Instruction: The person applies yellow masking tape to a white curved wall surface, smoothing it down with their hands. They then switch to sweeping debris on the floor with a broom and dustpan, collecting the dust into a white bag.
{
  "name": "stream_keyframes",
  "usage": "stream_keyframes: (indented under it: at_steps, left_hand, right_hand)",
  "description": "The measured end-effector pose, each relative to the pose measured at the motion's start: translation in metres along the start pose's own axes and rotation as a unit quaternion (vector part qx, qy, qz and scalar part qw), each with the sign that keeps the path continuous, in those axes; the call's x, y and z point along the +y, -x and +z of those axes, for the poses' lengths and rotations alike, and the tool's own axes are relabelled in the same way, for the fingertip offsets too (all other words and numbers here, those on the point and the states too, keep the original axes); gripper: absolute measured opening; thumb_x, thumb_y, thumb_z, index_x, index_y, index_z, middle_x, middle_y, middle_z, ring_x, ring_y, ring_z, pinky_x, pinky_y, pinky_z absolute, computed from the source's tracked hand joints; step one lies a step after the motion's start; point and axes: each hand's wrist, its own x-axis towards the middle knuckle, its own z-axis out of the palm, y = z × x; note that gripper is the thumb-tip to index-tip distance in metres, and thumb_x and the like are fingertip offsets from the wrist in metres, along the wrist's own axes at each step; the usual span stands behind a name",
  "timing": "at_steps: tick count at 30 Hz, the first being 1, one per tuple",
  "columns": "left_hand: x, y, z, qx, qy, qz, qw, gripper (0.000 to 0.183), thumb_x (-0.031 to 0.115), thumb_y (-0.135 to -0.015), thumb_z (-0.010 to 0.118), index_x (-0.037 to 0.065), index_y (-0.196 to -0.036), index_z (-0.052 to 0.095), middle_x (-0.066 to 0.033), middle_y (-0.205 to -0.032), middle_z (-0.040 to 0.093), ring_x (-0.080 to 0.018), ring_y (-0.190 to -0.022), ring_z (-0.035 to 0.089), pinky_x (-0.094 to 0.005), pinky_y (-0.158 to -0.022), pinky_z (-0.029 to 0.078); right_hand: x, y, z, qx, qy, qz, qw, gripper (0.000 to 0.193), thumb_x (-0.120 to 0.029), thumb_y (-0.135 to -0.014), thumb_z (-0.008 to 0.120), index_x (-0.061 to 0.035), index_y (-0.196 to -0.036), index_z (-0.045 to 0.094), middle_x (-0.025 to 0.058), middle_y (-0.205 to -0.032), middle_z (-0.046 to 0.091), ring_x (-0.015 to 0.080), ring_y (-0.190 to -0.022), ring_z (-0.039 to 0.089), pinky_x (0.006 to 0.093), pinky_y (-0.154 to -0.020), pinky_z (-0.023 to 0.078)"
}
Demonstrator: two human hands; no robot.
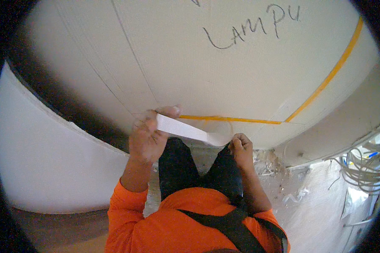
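A white strip of tape is stretched in front of my legs, close to the lower edge of a large pale board. Its left end is gripped in my left hand, whose fingers are bent around it near the board. From there the strip slopes down to the right and bends into a curl. My right hand pinches it at that curled end, with the fingertips pressed together. Right behind the strip, a yellow-orange line runs along the board.
Handwriting and thin pencil lines mark the board, and another yellow-orange line climbs its right side. A white curved panel stands at the left beyond a dark gap. Coiled cables lie at the far right. Debris litters the floor by the board.
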Motion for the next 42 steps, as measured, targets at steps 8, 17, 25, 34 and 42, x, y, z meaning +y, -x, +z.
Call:
stream_keyframes:
  at_steps: [8,17,25,34,42]
  left_hand:
    - [0.049,-0.043,0.032,-0.06,0.113,0.087,0.988,0.027,0.03,-0.092,0.052,0.005,-0.096,0.062,-0.0083,-0.104,0.056,-0.0266,-0.112,0.05,-0.0546,-0.111,0.024]
    - [0.092,-0.098,0.045,0.039,0.104,0.129,0.985,0.016,0.018,-0.091,0.054,0.006,-0.081,0.058,-0.0064,-0.092,0.06,-0.0175,-0.091,0.059,-0.0504,-0.105,0.036]
    - [0.131,-0.117,0.019,0.15,0.068,0.241,0.957,0.009,0.008,-0.09,0.053,0.001,-0.089,0.058,-0.0133,-0.084,0.063,-0.02,-0.078,0.061,-0.0222,-0.065,0.055]
    - [0.218,-0.14,-0.051,0.17,0.046,0.266,0.948,0.009,0.008,-0.087,0.054,0.0,-0.086,0.057,-0.0123,-0.081,0.062,-0.0285,-0.078,0.06,-0.0514,-0.097,0.044]
    - [0.301,-0.096,-0.051,0.054,-0.101,0.251,0.961,0.014,0.014,-0.09,0.054,0.002,-0.093,0.059,-0.0113,-0.089,0.063,-0.0263,-0.085,0.06,-0.0475,-0.093,0.047]
  right_hand:
    - [0.116,0.011,-0.075,0.154,0.12,0.08,0.977,0.022,-0.019,-0.087,0.051,-0.0028,-0.075,0.058,0.0065,-0.061,0.057,0.0148,-0.053,0.051,0.0296,-0.049,0.04]
    - [0.337,0.081,-0.226,0.194,0.389,0.216,0.874,0.033,-0.026,-0.083,0.051,0.0051,-0.076,0.062,0.0186,-0.071,0.064,0.0263,-0.058,0.062,0.0398,-0.053,0.049]
    - [0.394,0.189,-0.297,0.117,0.607,0.424,0.662,0.03,-0.022,-0.087,0.048,-0.0003,-0.093,0.068,0.0197,-0.098,0.067,0.034,-0.09,0.066,0.0414,-0.08,0.052]
    - [0.36,0.241,-0.314,0.056,0.64,0.481,0.596,0.026,-0.021,-0.086,0.05,-0.0047,-0.099,0.066,0.0169,-0.098,0.066,0.0335,-0.093,0.064,0.0428,-0.082,0.05]
    - [0.343,0.244,-0.35,-0.005,0.685,0.453,0.57,0.025,-0.02,-0.085,0.051,-0.0086,-0.104,0.064,0.0144,-0.098,0.065,0.0331,-0.097,0.062,0.044,-0.084,0.048]
